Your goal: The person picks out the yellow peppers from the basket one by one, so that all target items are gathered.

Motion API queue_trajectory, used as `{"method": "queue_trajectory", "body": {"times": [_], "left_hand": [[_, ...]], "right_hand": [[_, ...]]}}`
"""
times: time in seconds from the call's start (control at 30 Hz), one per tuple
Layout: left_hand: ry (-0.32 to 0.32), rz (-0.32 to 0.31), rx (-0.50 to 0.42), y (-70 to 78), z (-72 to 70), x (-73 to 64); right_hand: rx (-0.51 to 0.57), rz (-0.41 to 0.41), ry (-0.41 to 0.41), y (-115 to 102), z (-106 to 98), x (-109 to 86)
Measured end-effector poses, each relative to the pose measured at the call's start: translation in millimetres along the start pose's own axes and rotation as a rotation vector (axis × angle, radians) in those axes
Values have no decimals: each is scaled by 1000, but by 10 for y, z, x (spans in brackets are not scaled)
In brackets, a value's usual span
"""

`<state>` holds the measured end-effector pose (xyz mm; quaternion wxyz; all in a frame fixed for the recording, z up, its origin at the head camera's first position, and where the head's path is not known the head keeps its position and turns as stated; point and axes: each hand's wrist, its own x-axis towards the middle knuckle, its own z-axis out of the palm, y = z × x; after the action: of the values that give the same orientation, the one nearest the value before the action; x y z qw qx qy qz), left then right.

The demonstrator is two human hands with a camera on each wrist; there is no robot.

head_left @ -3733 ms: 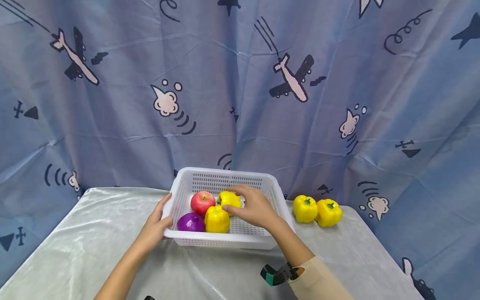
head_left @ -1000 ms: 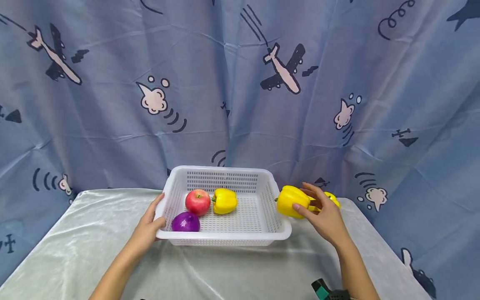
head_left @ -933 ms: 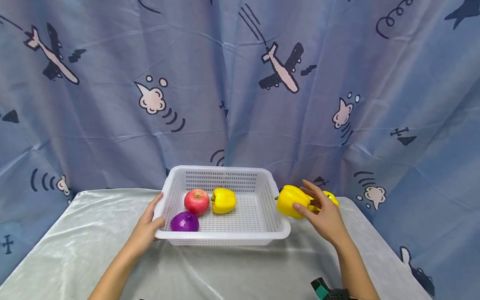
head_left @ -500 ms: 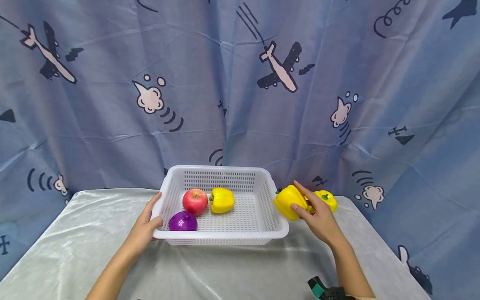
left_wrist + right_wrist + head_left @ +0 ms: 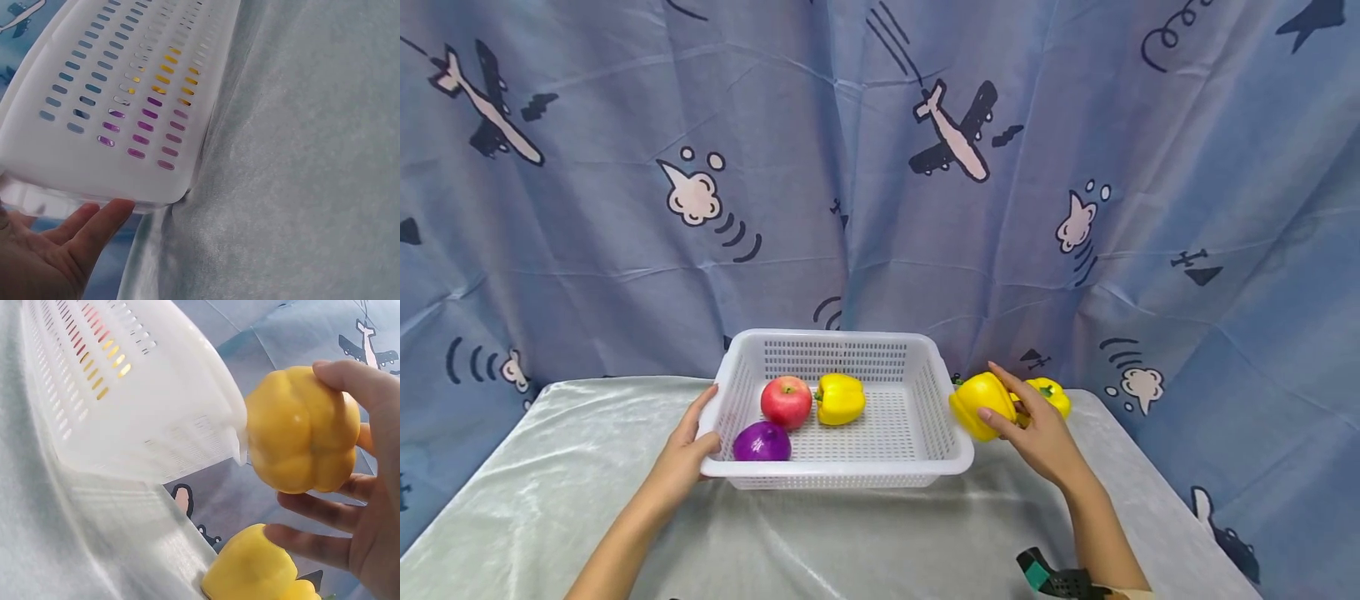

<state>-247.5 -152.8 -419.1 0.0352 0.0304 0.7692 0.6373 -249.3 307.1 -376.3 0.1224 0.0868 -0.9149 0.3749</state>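
A white plastic basket [image 5: 838, 469] sits on the cloth-covered table. My left hand [image 5: 679, 460] grips its left end, thumb over the rim; in the left wrist view its fingertips [image 5: 116, 211] touch the rim. Inside the basket are a red apple [image 5: 786, 403], a purple onion [image 5: 762, 442] and a yellow bell pepper [image 5: 840, 399]. My right hand [image 5: 1037, 429] holds another yellow bell pepper [image 5: 300, 431] right beside the basket's right rim, thumb on one side and fingers on the other. Partly hidden behind that hand, more yellow bell peppers [image 5: 1051, 395] lie on the table.
A pale, shiny cloth [image 5: 865, 542] covers the table. A blue curtain [image 5: 880, 208] with airplane prints hangs along its back edge. The right wrist wears a dark band [image 5: 1063, 582] with a green part.
Earlier the right hand reached into the basket at two yellow bell peppers. One is now out, held beyond the right rim and turned slightly. The left hand stays on the basket.
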Motion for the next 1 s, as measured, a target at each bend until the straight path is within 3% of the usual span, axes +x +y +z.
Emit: {"method": "queue_trajectory", "body": {"times": [0.13, 0.43, 0.6, 0.77, 1.0], "left_hand": [[-1, -3, 7, 1, 1, 0], [-4, 3, 22, 11, -4, -10], [-4, 7, 30, -4, -13, -5], [-7, 7, 26, -1, -25, 2], [-10, -3, 40, -2, -19, 12]], "right_hand": [[57, 42, -39, 29, -33, -2], [78, 55, -34, 117, -112, -23], [58, 19, -54, 189, -135, -29], [9, -44, -2, 231, -148, -17], [23, -62, 34, 291, -179, -30]]}}
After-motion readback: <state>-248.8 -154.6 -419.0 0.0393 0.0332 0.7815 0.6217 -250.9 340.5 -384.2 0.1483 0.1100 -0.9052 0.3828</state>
